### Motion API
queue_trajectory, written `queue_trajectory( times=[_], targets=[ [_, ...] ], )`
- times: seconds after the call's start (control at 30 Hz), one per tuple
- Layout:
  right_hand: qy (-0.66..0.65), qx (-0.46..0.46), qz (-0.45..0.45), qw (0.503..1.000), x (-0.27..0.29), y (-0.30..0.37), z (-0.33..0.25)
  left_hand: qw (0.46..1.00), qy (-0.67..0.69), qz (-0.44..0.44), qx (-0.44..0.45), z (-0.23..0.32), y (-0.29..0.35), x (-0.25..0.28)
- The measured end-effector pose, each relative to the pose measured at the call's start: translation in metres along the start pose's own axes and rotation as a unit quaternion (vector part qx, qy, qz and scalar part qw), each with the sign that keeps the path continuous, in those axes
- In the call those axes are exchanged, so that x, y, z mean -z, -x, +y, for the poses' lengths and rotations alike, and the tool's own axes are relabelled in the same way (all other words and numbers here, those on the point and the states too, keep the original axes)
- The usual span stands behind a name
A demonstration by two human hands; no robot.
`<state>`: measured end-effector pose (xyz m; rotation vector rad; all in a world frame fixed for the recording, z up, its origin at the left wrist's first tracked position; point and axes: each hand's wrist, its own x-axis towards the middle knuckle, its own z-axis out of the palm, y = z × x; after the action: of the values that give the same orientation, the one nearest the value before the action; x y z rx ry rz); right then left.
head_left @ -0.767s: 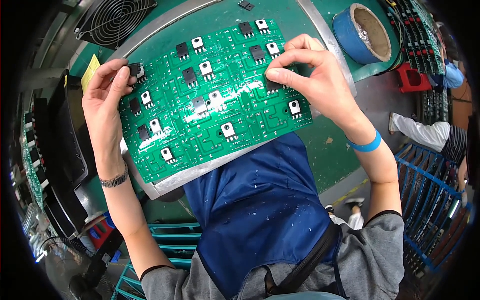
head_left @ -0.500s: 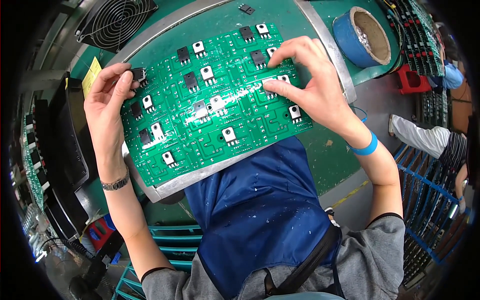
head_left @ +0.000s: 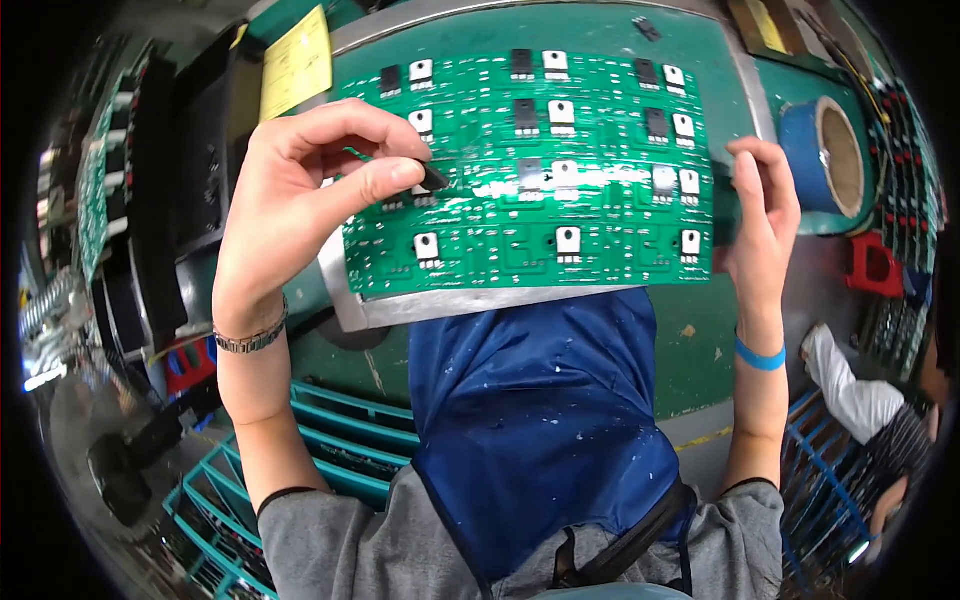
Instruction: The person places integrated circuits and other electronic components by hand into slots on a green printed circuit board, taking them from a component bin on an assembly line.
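The circuit board [head_left: 480, 255] stretches from under your left hand [head_left: 300, 190] to beside your right hand [head_left: 765, 225]; a tape roll [head_left: 803, 155] farther right, a paper sheet [head_left: 300, 65] ahead of your left.

A hand could pass along the bench [head_left: 480, 35] at top centre, beside a loose black component [head_left: 647, 28]; the left hand [head_left: 300, 190] obstructs the circuit board [head_left: 490, 225] at centre left, a blue roll [head_left: 803, 155] the upper right

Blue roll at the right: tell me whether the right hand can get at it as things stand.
Likely yes: the right hand, by the green board's right edge, looks close to the blue roll, with nothing visible between them.
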<state>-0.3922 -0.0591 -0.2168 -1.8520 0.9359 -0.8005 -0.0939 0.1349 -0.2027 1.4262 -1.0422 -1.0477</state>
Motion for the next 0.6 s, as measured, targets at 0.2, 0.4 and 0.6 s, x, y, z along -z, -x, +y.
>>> queue_trajectory(
  times=[0.2, 0.4, 0.6],
  targets=[
    [-0.011, -0.005, 0.019, 1.0, -0.005, 0.003, 0.02, 0.997, 0.025, 0.054, 0.044, -0.013, 0.04, 0.016],
    [-0.026, -0.006, 0.016, 1.0, -0.005, 0.003, 0.028, 0.993, -0.04, 0.059, 0.097, -0.019, 0.062, 0.016],
    [-0.042, -0.003, 0.013, 0.999, -0.014, 0.008, 0.027, 0.984, -0.157, 0.053, 0.062, -0.012, 0.067, 0.014]
  ],
)
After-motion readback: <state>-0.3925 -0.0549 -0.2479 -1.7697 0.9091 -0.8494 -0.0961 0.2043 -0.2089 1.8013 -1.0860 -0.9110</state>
